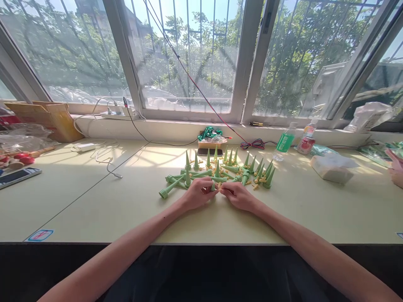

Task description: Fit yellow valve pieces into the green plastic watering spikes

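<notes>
My left hand (pixel 199 193) is closed around a small green plastic watering spike (pixel 213 187), its pointed tip showing above the fingers. Close against it, my right hand (pixel 238 196) pinches a small yellow valve piece (pixel 219 185), mostly covered by the fingertips. The two hands nearly meet just above the table. Behind them stand several upright green spikes (pixel 268 178), with small yellow pieces (pixel 255 186) scattered among them. Several longer green tubes with flared ends (pixel 171 188) lie on their sides, to the left of and behind my left hand.
A phone (pixel 210 152) lies behind the spikes, before a small box of green material (pixel 211 135). To the right are a bottle (pixel 285 142), a can (pixel 305 145) and a tissue pack (pixel 333 167). Another person's hand (pixel 395 167) shows at the right edge. A white cable (pixel 108 163) lies left.
</notes>
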A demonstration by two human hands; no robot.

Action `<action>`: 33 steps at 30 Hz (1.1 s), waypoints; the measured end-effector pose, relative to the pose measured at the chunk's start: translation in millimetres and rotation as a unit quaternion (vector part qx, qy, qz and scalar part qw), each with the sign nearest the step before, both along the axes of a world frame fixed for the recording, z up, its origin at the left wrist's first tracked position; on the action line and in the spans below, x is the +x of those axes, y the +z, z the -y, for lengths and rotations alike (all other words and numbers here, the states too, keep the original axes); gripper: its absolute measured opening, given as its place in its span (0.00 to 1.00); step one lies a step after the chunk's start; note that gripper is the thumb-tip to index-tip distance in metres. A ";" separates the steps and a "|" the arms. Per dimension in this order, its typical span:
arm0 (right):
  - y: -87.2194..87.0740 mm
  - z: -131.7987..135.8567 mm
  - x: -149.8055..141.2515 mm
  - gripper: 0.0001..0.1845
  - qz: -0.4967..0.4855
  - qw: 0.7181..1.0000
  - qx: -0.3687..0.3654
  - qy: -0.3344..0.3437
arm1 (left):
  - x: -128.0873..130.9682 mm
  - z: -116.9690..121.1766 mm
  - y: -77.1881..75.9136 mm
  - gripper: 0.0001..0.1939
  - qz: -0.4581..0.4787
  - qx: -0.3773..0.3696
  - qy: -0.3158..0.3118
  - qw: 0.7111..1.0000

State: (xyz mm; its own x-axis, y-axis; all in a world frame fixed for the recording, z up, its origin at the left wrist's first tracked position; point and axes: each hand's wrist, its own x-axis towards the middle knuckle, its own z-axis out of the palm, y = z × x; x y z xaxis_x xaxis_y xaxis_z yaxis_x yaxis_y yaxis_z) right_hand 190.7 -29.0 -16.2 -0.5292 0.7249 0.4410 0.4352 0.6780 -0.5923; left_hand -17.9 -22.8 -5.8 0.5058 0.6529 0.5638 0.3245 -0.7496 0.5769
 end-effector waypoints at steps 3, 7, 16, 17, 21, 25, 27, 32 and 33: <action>-0.4 -0.2 0.0 0.15 -0.001 1.000 -0.003 -0.002 | -0.7 -0.8 -1.0 0.10 -0.002 -0.004 -0.001 1.000; -0.7 0.4 -0.1 0.15 0.002 1.000 -0.008 -0.004 | -1.5 -2.2 -2.3 0.09 -0.009 0.000 -0.003 1.000; 1.1 1.6 -0.8 0.15 0.005 1.000 -0.019 -0.005 | -1.1 -1.5 0.2 0.13 -0.010 0.043 -0.007 0.999; 1.1 1.6 -0.8 0.15 0.003 1.000 -0.020 -0.004 | -0.7 -1.2 0.6 0.13 -0.011 0.046 -0.006 0.999; 0.6 1.5 -0.5 0.16 -0.006 1.000 -0.021 0.001 | 0.2 0.7 0.2 0.13 -0.018 0.060 0.002 0.998; -0.1 1.2 -0.2 0.19 -0.023 0.999 -0.029 -0.008 | -0.5 5.5 2.6 0.15 -0.020 0.081 0.016 0.996; -0.3 1.4 -0.3 0.22 -0.040 0.998 -0.044 -0.013 | -1.7 9.2 10.5 0.16 -0.022 0.094 0.023 0.995; -0.4 2.7 -1.1 0.26 -0.035 0.998 -0.052 -0.014 | -11.6 15.1 59.9 0.18 -0.013 0.110 0.097 0.989; -0.4 3.0 -1.2 0.26 -0.030 0.998 -0.049 -0.013 | -16.4 14.0 72.8 0.19 -0.014 0.106 0.127 0.986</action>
